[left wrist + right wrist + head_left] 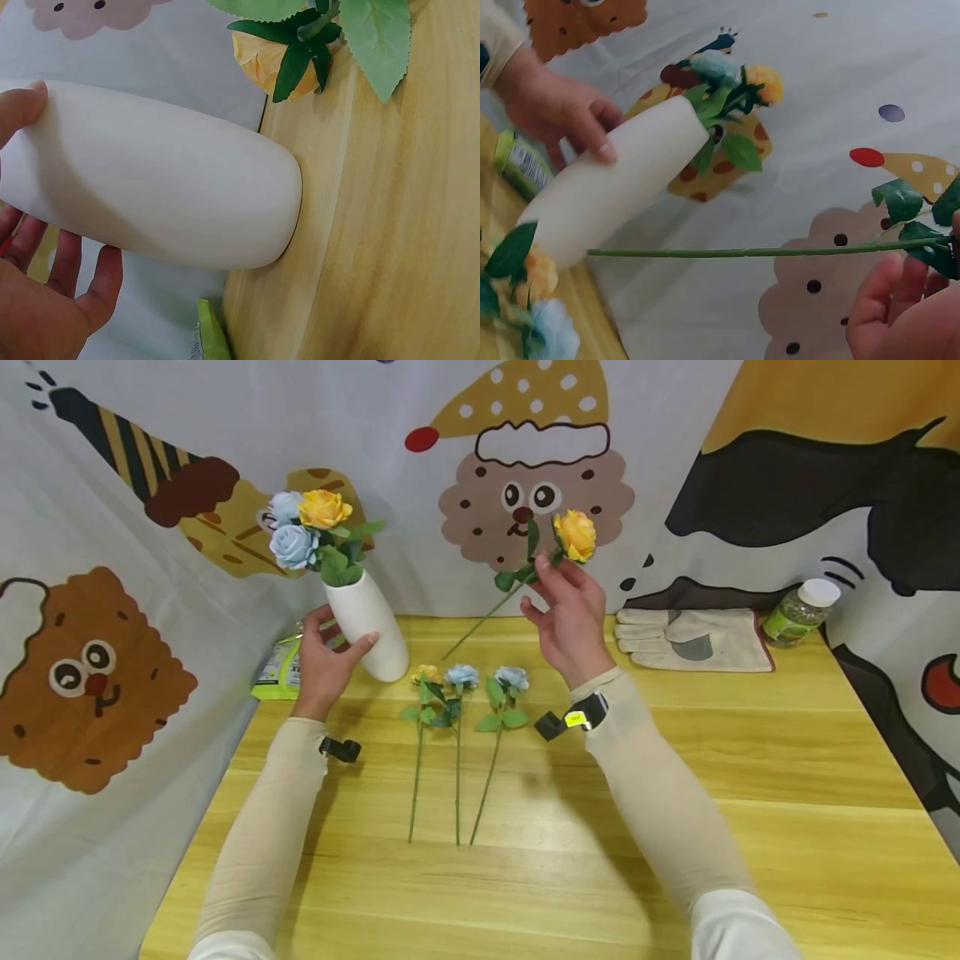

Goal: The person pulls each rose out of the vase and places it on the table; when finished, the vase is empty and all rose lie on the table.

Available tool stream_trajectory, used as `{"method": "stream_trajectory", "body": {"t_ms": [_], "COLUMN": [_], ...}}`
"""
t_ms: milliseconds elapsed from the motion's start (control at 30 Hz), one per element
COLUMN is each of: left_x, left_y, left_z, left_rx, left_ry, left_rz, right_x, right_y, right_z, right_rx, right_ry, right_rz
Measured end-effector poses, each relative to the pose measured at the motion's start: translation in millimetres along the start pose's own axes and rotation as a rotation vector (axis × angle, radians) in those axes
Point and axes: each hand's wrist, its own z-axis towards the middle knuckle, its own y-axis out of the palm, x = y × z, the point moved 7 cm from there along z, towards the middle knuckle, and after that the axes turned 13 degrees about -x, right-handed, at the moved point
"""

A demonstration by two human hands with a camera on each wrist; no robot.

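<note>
My left hand (324, 670) grips a white vase (372, 631) from its left side, fingers round the back and thumb in front. The vase stands on the table, leaning a little. Out of its mouth rise a yellow rose (325, 509) and two light blue roses (294, 546) with green leaves. My right hand (572, 622) pinches another yellow rose (576, 536) just below its bloom. Its long stem (742, 253) slants down towards the vase, the bare end apart from it. Three roses lie side by side on the table: one yellow (426, 675), two blue (462, 677).
Behind the vase, by the left edge, lies a green packet (274, 675). A pair of pale work gloves (697, 640) and a white-capped jar (799, 613) are at the back right. A printed cloth (360, 410) hangs behind the wooden table (795, 777).
</note>
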Motion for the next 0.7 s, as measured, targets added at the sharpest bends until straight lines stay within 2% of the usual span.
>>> {"method": "stream_trajectory", "body": {"t_ms": [300, 500, 700], "left_x": [0.9, 1.8, 0.7], "left_y": [-0.4, -0.3, 0.2], "left_z": [-0.3, -0.3, -0.3], "left_rx": [0.001, -0.002, -0.003], "left_ry": [0.013, 0.013, 0.003], "left_rz": [-0.018, -0.012, -0.004], "right_x": [-3, -6, 2], "right_y": [-19, -36, -67], "right_z": [-18.2, -32.5, -44.8], "right_rx": [-0.052, -0.065, -0.022], "right_ry": [0.087, 0.155, 0.256], "right_rz": [-0.073, -0.215, -0.359]}}
